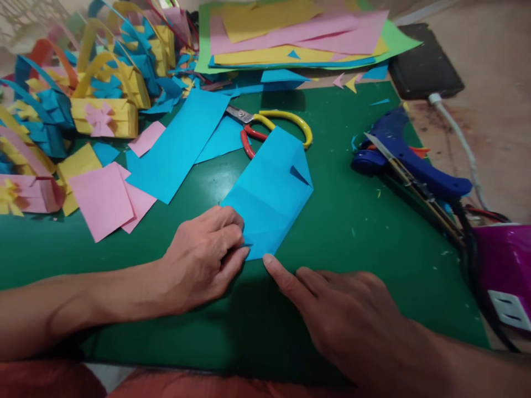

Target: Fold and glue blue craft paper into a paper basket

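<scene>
A folded sheet of blue paper lies tilted on the green table, with creases across it and folded corners at its far right end. At its near left edge my left hand is closed, finger and thumb gripping the paper. My right hand holds nothing; its index finger stretches out and the tip touches the near edge of the sheet, while the other fingers are bent. Just beyond the paper lie scissors with yellow and red handles, partly covered by it.
Several small paper baskets crowd the left. Blue sheets and pink squares lie before them. A stack of coloured paper is at the back. On the right are a blue glue gun, a knife-like blade tool, a dark phone and a purple power strip.
</scene>
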`<state>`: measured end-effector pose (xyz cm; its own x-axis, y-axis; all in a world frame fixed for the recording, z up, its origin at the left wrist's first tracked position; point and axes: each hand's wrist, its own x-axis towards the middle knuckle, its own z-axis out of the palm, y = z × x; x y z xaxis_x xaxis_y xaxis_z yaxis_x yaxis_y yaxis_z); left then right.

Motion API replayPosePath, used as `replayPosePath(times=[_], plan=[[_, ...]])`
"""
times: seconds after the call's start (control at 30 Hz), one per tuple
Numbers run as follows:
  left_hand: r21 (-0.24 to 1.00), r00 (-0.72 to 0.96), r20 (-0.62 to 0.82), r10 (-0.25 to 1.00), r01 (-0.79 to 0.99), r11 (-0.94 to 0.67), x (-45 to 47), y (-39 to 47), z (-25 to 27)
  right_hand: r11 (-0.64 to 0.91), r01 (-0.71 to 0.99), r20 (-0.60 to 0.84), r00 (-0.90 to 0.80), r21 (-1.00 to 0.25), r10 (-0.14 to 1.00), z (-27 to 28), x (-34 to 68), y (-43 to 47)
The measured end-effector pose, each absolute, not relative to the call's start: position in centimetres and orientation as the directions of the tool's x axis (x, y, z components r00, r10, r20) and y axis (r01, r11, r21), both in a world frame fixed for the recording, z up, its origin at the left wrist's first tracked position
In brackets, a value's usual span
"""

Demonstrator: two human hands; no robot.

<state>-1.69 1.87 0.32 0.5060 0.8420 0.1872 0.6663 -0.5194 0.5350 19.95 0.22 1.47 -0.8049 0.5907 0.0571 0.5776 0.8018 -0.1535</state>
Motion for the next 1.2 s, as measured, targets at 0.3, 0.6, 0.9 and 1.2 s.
replayPosePath(times=[0.3,0.6,0.9,1.2], plan=[[0.528,0.456,0.172,0.873,0.706,-0.473,-2.21,1.72,0.36,0.806,0.576,0.116,-0.798,-0.141,0.591,1.18,19.77,0.21],[0.48,0.456,0.187,0.87,0.73,-0.486,-1.94,1.88,0.19,0.807,0.575,0.131,-0.797,-0.136,0.59,0.98,19.73,0.26],[0.421,0.472,0.148,0.869,0.765,-0.487,-1.8,2.05,0.21,0.812,0.572,0.144,-0.8,-0.114,0.583,0.85,19.83,0.24],[0.389,0.49,0.198,0.849,0.755,-0.527,-1.88,1.96,-0.18,0.798,0.592,0.151,-0.784,-0.112,0.602,0.75,19.87,0.09]])
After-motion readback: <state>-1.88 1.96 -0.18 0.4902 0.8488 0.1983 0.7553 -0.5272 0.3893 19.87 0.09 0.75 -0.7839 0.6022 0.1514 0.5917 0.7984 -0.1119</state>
